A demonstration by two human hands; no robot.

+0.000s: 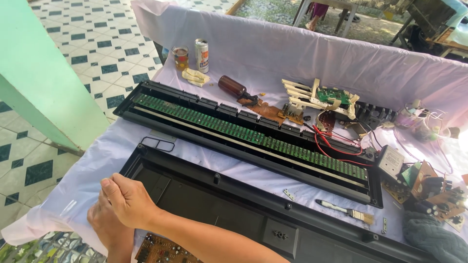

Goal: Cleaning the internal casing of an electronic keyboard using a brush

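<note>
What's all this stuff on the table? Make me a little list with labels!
Place: table with a pale purple cloth
Hands: right hand lies over the left hand, both at the near black casing's left end
Holding: cannot tell if they grip anything
Behind it: long black frame with a green circuit strip
Small tools: paintbrush
Drinks: can and glass
Other: brown bottle, red wires, brown circuit board

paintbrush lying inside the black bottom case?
No, the paintbrush lies on the lilac cloth, between the black bottom case and the long green-board tray.
</note>
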